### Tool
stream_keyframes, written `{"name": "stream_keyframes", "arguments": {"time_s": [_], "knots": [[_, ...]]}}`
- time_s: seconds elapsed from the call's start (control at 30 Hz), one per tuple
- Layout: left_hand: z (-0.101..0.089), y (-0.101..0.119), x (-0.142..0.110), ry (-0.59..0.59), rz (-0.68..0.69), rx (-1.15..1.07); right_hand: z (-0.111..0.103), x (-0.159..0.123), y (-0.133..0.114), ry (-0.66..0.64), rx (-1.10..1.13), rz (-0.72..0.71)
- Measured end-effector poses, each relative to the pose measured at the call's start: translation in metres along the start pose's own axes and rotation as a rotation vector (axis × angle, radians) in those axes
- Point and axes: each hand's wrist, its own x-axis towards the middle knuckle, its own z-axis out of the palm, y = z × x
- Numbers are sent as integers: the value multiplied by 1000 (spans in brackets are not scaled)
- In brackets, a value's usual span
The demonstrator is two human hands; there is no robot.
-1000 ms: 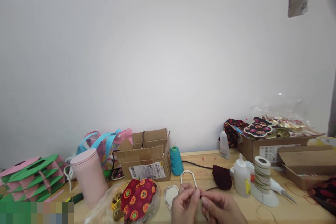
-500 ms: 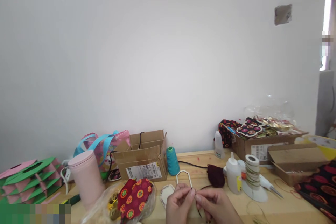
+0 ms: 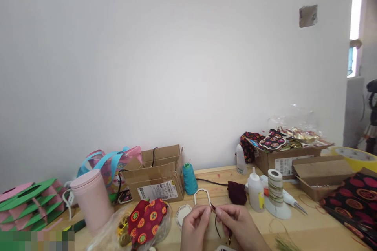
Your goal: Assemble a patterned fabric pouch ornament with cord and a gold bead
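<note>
Low in the middle of the head view, my left hand (image 3: pixel 196 225) has its thumb and fingers pinched at the lower end of a thin white scalloped frame (image 3: pixel 202 191). Close beside it, my right hand (image 3: pixel 239 221) pinches a thin dark cord (image 3: pixel 217 228), whose loose part curves down between the hands. A short dark red piece shows between the fingertips; its exact kind is unclear. Something small and dark hangs below my right fingers. Behind my left hand lies a white scalloped plaque (image 3: pixel 183 215), and a dark maroon bundle (image 3: pixel 237 193) sits beyond my right hand.
A teal thread cone (image 3: pixel 190 179) stands by a cardboard box (image 3: pixel 159 188). Right are a glue bottle (image 3: pixel 256 191), a cord spool (image 3: pixel 275 188), a glue gun (image 3: pixel 290 200) and a filled box (image 3: pixel 282 162). Left are patterned red fabric (image 3: pixel 149 219) and a pink canister (image 3: pixel 92 200).
The camera view has turned slightly right, so the scene sits further left. My hands are slightly further apart at the fingertips, and a dark red piece now shows between them.
</note>
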Motion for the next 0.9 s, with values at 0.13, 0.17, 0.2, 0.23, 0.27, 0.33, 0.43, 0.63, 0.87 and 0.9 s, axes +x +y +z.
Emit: {"name": "stream_keyframes", "arguments": {"time_s": [0.13, 0.17, 0.2, 0.23, 0.27, 0.33, 0.43, 0.63, 0.87, 0.9], "knots": [[0, 2, 0, -28, -41, 29, 0, 1, -1, 24, -2, 0], [-1, 3, 1, -29, -49, 36, 0, 1, 0, 28, -6, -2], [-2, 4, 1, -33, -54, 41, 0, 2, 1, 32, -12, -5], [-3, 4, 1, -37, -55, 45, 0, 2, 2, 36, -24, -9], [-3, 5, 2, -40, -51, 49, 0, 3, 4, 37, -41, -14], [-4, 6, 2, -62, -47, 62, -1, 3, 8, 36, -85, -25], [-5, 5, 1, -65, -28, 78, -3, 2, 15, 10, -164, -44], [0, 7, -1, 4, 1, 74, -4, -2, 16, -22, -340, -122], [-91, 47, -6, 303, -41, 186, -5, -3, 10, -45, -507, -184], [-116, 47, -7, 309, -72, 270, -5, -2, 11, -51, -524, -187]]}}
